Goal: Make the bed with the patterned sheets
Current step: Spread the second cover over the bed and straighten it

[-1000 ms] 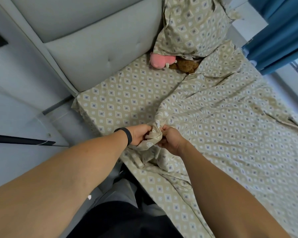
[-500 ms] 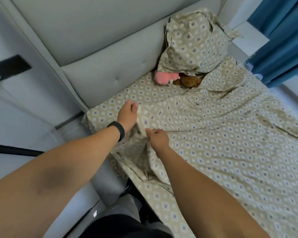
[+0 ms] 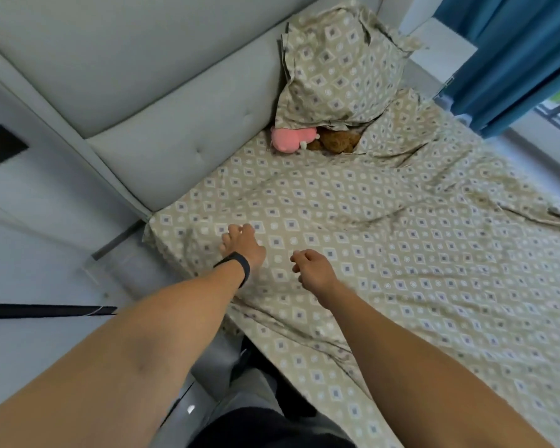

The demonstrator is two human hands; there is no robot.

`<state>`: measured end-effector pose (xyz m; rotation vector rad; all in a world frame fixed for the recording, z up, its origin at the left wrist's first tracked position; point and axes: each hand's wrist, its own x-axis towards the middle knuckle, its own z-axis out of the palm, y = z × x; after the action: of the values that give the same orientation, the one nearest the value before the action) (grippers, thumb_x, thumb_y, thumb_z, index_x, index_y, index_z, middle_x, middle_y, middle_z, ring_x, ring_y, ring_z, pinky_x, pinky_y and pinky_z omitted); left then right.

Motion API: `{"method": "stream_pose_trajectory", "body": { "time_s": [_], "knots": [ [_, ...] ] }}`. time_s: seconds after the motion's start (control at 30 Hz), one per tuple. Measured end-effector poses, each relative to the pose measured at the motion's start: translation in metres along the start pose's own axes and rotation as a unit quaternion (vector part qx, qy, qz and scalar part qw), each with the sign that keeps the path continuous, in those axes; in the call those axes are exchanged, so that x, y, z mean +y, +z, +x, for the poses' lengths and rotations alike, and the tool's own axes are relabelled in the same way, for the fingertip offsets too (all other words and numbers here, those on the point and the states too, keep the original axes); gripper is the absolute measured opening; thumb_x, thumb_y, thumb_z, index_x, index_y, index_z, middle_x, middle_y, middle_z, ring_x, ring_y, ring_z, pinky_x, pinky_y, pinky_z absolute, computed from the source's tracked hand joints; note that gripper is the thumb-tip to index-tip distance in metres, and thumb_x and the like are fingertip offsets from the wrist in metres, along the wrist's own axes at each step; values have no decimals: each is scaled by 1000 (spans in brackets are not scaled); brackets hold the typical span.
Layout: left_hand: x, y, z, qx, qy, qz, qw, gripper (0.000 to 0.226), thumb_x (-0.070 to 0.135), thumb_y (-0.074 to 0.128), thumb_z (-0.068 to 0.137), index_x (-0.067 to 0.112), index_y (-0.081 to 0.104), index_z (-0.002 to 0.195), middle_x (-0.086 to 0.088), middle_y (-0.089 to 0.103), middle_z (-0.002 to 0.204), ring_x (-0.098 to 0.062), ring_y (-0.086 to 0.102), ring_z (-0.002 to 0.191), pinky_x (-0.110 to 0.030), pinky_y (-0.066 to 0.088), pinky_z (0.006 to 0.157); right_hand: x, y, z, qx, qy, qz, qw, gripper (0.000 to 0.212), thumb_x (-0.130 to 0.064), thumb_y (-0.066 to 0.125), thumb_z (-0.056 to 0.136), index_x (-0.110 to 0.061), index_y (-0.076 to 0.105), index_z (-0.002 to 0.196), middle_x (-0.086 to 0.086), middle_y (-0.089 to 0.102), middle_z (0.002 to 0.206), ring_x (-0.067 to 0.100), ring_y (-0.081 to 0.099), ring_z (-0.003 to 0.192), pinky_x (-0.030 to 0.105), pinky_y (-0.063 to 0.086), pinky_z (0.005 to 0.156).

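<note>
The beige patterned top sheet (image 3: 385,253) lies spread over the bed, its upper edge reaching the near corner by the headboard, with a few shallow creases. My left hand (image 3: 241,244), with a black wristband, rests on the sheet near that corner, fingers spread. To its right, my right hand (image 3: 311,270) hovers just over the sheet, fingers loosely curled and holding nothing. A pillow in a matching case (image 3: 343,66) leans against the headboard at the far side.
A pink plush toy (image 3: 290,139) and a brown one (image 3: 340,142) lie under the pillow's lower edge. The grey padded headboard (image 3: 175,124) runs along the left. Blue curtains (image 3: 514,43) hang at the far right. My legs stand against the bed's near edge.
Both hands held a bunched edge of the sheet, carried it toward the headboard corner and let go. The sheet now lies flat there and both hands are free.
</note>
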<state>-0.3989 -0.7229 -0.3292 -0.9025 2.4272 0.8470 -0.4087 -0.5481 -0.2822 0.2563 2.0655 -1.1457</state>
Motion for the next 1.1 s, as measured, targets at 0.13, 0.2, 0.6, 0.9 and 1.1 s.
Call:
{"method": "stream_pose_trajectory", "body": {
  "time_s": [0.13, 0.2, 0.6, 0.9, 1.1],
  "knots": [
    [19, 53, -39, -81, 61, 48, 994, 27, 29, 58, 94, 28, 52, 120, -2, 33, 132, -28, 36, 119, -37, 33, 103, 37, -26, -19, 3, -2, -61, 998, 30, -36, 47, 103, -12, 65, 106, 3, 67, 94, 18, 56, 76, 37, 47, 75],
    [26, 75, -58, -104, 96, 73, 987, 29, 27, 58, 93, 28, 52, 121, -1, 33, 132, -27, 36, 119, -36, 33, 101, 67, -43, -31, 4, 16, -77, 997, 29, -35, 48, 103, -12, 65, 106, 2, 68, 93, 18, 56, 76, 35, 47, 76],
    [81, 216, -184, -237, 245, 200, 919, 13, 21, 57, 94, 26, 55, 107, -5, 46, 135, -31, 41, 124, -40, 36, 105, 300, -187, -148, 73, 136, -27, 988, 24, -31, 50, 104, -12, 64, 99, 4, 67, 92, 20, 56, 74, 32, 46, 67],
    [109, 331, -293, -310, 210, 197, 906, 16, 16, 57, 94, 28, 52, 84, -6, 64, 124, -24, 60, 111, -35, 50, 92, 447, -271, -212, 52, 115, -62, 990, 20, -26, 50, 101, -15, 59, 86, 3, 66, 88, 18, 54, 72, 32, 42, 67],
    [114, 365, -319, -305, 196, 187, 913, 13, 15, 55, 94, 26, 58, 100, -3, 63, 118, -24, 59, 105, -35, 50, 89, 480, -293, -217, 20, 119, -110, 987, 11, -24, 49, 99, -20, 53, 89, 0, 61, 89, 19, 57, 74, 32, 45, 62]
  ]
}}
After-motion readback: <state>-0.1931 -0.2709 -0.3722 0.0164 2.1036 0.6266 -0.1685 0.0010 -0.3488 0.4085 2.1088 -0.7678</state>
